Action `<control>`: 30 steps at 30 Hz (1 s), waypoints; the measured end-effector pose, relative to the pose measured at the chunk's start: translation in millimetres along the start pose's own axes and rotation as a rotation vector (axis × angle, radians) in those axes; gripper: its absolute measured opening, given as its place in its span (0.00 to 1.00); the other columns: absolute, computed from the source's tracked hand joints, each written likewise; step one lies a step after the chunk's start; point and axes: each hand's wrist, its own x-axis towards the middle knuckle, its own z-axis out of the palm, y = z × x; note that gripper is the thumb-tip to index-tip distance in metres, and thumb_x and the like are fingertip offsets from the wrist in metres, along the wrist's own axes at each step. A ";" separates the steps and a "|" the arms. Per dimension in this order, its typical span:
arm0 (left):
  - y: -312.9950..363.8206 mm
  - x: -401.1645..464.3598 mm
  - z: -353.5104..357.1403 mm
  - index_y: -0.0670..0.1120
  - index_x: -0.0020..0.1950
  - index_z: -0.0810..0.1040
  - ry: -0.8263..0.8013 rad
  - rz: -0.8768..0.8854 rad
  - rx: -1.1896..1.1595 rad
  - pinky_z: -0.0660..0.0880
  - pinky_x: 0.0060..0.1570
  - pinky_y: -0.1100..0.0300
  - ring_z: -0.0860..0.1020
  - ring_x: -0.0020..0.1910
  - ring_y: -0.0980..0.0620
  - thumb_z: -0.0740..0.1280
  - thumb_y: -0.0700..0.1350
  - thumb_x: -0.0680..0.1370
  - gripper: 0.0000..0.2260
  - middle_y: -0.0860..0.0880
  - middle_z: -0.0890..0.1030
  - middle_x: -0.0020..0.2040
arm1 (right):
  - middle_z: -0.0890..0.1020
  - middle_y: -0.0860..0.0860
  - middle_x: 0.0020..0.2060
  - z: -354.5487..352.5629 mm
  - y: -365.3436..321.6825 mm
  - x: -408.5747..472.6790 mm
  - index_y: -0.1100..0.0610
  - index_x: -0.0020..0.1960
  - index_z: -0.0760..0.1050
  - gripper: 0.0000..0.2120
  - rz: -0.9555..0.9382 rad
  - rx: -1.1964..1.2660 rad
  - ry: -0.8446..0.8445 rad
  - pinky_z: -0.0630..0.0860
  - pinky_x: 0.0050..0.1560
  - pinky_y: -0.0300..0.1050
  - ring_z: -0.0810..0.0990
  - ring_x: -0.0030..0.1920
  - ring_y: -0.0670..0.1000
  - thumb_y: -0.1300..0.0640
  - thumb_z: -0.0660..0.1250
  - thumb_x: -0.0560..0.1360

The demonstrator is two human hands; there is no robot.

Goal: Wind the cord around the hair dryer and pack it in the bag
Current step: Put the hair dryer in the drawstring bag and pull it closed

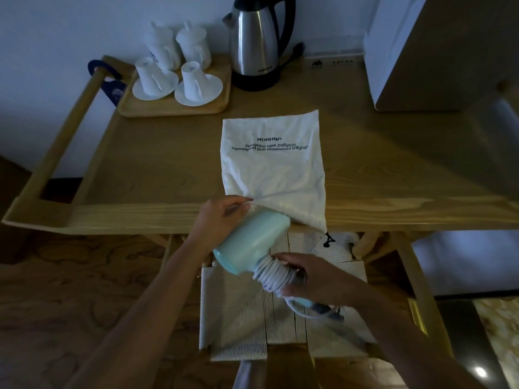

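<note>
A pale turquoise hair dryer hangs just off the table's front edge, its nozzle end pointing at the bag's mouth. Its white cord is coiled around the handle. My right hand grips that handle over the coils. The white cloth bag with dark printed text lies flat on the wooden table, its opening toward me. My left hand pinches the near left edge of the bag's opening and lifts it a little. A black drawstring end dangles off the bag's near right corner.
At the back of the table stand a wooden tray with white cups and saucers and a steel kettle. A white box-like appliance sits at the back right. Below my hands is a woven stool seat.
</note>
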 end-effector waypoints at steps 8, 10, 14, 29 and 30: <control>10.2 -10.1 -10.8 0.46 0.55 0.81 0.135 0.027 -0.033 0.67 0.26 0.76 0.73 0.27 0.68 0.67 0.40 0.76 0.09 0.53 0.78 0.37 | 0.80 0.48 0.55 -25.8 3.7 15.4 0.44 0.59 0.70 0.20 0.072 0.175 0.258 0.77 0.52 0.41 0.79 0.52 0.45 0.55 0.72 0.70; 11.0 -8.3 -8.6 0.47 0.55 0.81 0.148 0.017 0.033 0.65 0.25 0.77 0.72 0.24 0.64 0.67 0.39 0.76 0.09 0.49 0.79 0.40 | 0.79 0.50 0.54 -23.0 2.7 21.5 0.49 0.59 0.69 0.20 0.092 0.222 0.341 0.77 0.47 0.38 0.80 0.50 0.45 0.55 0.71 0.70; 9.8 -8.6 5.5 0.46 0.57 0.81 0.121 0.048 0.117 0.65 0.27 0.79 0.74 0.26 0.57 0.66 0.38 0.77 0.11 0.47 0.82 0.49 | 0.76 0.44 0.43 -15.9 -6.8 42.7 0.55 0.56 0.66 0.20 0.096 0.265 0.586 0.73 0.34 0.27 0.76 0.40 0.40 0.58 0.72 0.70; -18.5 -7.5 32.5 0.41 0.53 0.81 0.138 0.232 0.181 0.71 0.47 0.72 0.78 0.50 0.51 0.67 0.33 0.73 0.11 0.44 0.81 0.51 | 0.56 0.51 0.73 5.3 16.0 23.8 0.44 0.75 0.46 0.50 -0.085 -0.525 0.411 0.76 0.58 0.44 0.64 0.68 0.50 0.52 0.76 0.64; -18.3 -7.9 33.0 0.41 0.53 0.81 0.137 0.242 0.188 0.70 0.46 0.72 0.77 0.49 0.52 0.67 0.33 0.73 0.11 0.45 0.81 0.50 | 0.60 0.53 0.72 7.4 21.7 22.6 0.46 0.75 0.49 0.49 -0.115 -0.627 0.445 0.78 0.56 0.48 0.68 0.67 0.53 0.53 0.76 0.64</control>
